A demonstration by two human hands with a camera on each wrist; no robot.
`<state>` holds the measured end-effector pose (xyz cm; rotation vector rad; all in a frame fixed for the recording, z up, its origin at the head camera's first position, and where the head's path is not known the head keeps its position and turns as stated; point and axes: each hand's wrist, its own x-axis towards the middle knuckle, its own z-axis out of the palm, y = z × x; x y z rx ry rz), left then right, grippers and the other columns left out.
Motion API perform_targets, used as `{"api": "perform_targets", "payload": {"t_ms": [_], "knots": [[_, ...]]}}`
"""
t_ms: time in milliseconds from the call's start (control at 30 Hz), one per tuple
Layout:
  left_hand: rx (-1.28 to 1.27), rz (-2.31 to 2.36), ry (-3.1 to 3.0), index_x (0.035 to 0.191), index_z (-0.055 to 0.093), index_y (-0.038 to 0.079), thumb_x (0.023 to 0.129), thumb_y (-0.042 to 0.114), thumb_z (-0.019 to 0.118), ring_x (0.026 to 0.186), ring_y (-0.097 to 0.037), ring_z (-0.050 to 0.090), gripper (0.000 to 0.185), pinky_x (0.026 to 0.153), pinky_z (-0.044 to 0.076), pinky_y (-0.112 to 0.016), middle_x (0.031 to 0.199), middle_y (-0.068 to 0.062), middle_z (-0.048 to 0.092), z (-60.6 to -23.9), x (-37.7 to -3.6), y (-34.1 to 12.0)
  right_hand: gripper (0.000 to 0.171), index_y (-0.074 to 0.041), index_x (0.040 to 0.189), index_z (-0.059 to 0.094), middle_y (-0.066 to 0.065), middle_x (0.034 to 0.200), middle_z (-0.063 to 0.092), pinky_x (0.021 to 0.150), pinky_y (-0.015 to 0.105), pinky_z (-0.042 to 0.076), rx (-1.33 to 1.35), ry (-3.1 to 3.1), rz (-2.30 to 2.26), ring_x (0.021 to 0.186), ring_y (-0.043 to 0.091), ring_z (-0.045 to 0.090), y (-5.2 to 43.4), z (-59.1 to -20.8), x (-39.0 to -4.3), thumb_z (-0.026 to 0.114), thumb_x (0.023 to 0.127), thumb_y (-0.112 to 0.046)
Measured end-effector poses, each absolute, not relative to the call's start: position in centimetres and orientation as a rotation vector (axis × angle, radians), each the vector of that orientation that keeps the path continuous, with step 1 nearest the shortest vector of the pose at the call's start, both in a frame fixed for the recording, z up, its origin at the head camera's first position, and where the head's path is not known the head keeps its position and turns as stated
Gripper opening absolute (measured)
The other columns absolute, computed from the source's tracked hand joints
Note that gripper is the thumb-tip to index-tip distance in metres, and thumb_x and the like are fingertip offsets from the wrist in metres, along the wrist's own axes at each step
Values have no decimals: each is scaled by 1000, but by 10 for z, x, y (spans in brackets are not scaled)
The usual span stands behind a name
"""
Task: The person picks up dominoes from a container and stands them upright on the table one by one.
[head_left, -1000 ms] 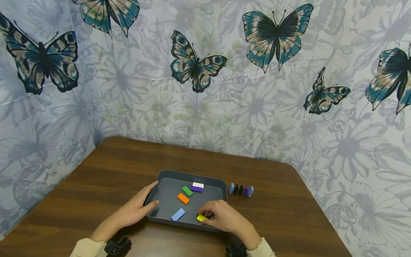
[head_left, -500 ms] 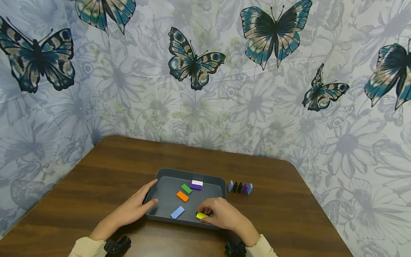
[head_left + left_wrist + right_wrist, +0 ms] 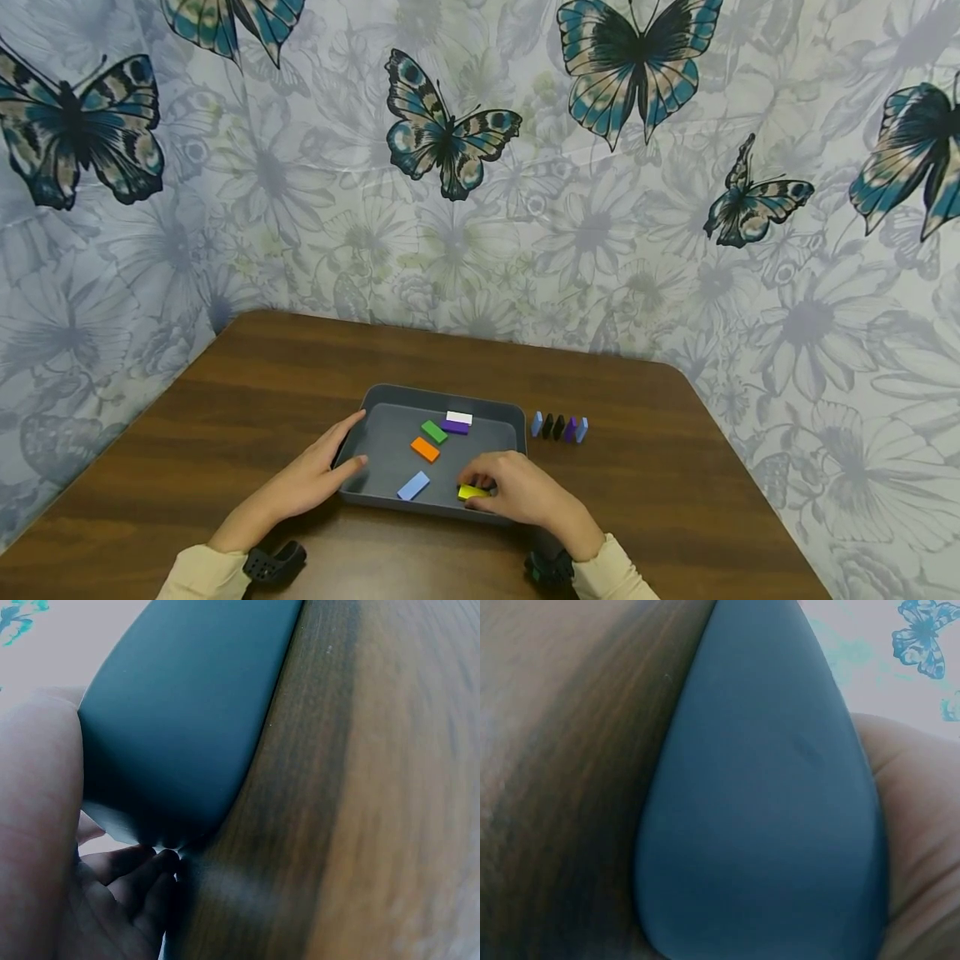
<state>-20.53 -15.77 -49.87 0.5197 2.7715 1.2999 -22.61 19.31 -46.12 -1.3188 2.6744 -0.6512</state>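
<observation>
Right grip point(image 3: 521, 485): yellow block point(image 3: 471, 493) pinched, in near right part of tray point(image 3: 382, 437) | left grip point(image 3: 318, 475): spread, tray's left edge touched | blue block point(image 3: 413, 486), orange block point(image 3: 425, 450), green block point(image 3: 433, 431), purple block point(image 3: 454, 428), white block point(image 3: 459, 417) seen in tray | five upright blocks point(image 3: 558, 427) lined up on bench point(image 3: 262, 375), right of tray

A grey tray point(image 3: 386, 437) and yellow block point(image 3: 471, 492) at lower centre; brown wood-grained table point(image 3: 420, 558); above, grey-flowered wall point(image 3: 592, 233) with teal-and-black butterflies point(image 3: 447, 143).

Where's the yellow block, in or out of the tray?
In: the head view shows the yellow block inside the tray, pinched by the right hand.
</observation>
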Motion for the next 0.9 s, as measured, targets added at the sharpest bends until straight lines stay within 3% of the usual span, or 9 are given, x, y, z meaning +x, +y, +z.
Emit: {"api": "perform_targets", "payload": {"t_ms": [433, 900], "knots": [[500, 1280, 2796, 166, 20, 15, 106, 43, 57, 151, -52, 26, 76, 109, 33, -73, 168, -24, 21, -499, -206, -159, 25, -13, 118, 73, -5, 108, 73, 84, 22, 57, -1316, 2664, -751, 91, 3, 65, 193, -460, -229, 77, 93, -11], [504, 1287, 2784, 166, 18, 15, 106, 42, 57, 151, -51, 25, 76, 110, 32, -73, 168, -24, 20, -500, -205, -159, 22, -13, 113, 74, -6, 105, 69, 83, 25, 58, -1436, 2652, -847, 92, 6, 66, 198, -457, -229, 76, 92, -9]]}}
